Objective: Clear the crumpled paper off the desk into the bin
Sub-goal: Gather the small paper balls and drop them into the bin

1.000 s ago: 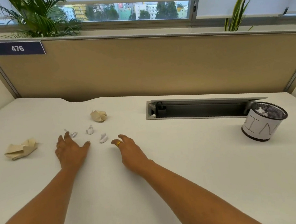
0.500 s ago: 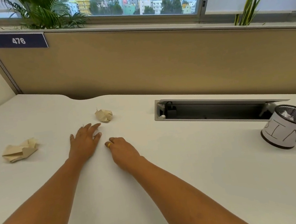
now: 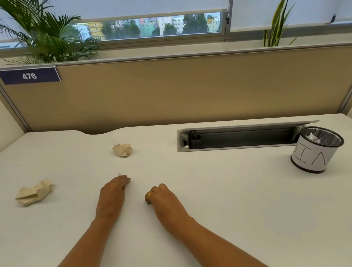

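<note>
Crumpled paper lies at three locations on the white desk (image 3: pixel 231 203): a beige ball (image 3: pixel 122 149) left of frame centre, a larger beige wad (image 3: pixel 34 192) at the left edge, and a small white scrap (image 3: pixel 120 174) whose tip shows just above the left hand (image 3: pixel 112 196). The left hand rests on the desk at frame centre, fingers curled downward; whether it grips any paper cannot be determined. The right hand (image 3: pixel 163 197), just to its right, is curled into a loose fist with a gold ring (image 3: pixel 149 194) visible; its contents are hidden. The mesh bin (image 3: pixel 316 152), labelled BIN, stands at the right edge and holds white paper. An open cable tray (image 3: pixel 240 137) sits beside it.
</note>
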Available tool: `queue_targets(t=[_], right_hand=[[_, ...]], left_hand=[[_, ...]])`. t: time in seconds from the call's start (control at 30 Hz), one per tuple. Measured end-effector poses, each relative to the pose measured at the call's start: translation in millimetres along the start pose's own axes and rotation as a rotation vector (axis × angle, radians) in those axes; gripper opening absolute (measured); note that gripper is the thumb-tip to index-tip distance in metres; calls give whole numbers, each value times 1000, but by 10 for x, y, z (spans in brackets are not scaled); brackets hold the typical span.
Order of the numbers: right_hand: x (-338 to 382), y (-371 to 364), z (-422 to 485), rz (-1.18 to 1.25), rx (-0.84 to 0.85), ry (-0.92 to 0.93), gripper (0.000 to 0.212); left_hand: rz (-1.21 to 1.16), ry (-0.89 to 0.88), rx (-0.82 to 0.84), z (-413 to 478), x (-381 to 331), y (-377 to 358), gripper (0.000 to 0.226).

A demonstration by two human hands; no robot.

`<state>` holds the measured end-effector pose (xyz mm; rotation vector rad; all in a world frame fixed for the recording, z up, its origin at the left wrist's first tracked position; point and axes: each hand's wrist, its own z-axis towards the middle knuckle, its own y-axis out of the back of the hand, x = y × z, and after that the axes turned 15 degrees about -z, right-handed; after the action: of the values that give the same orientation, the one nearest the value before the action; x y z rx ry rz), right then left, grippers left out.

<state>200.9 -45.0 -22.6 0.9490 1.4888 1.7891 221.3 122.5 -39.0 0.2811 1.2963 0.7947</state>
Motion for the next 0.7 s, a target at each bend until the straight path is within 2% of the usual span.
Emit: queue_targets(t=[0.13, 0.27, 0.47, 0.7], right_hand=[[-108, 102, -327, -26, -3, 1, 30], [-336, 224, -684, -84, -13, -15, 26], [-952, 452, -1169, -29, -101, -220, 26], [-1592, 694, -1494, 65, -260, -487, 20]], left_hand=[[-69, -78, 28, -241, -186, -72, 28], [-256, -100, -2, -473, -524, -226, 33], [-648, 120, -21, -739, -1099, -675, 28], [-803, 250, 139, -884, -1717, -1291, 16]])
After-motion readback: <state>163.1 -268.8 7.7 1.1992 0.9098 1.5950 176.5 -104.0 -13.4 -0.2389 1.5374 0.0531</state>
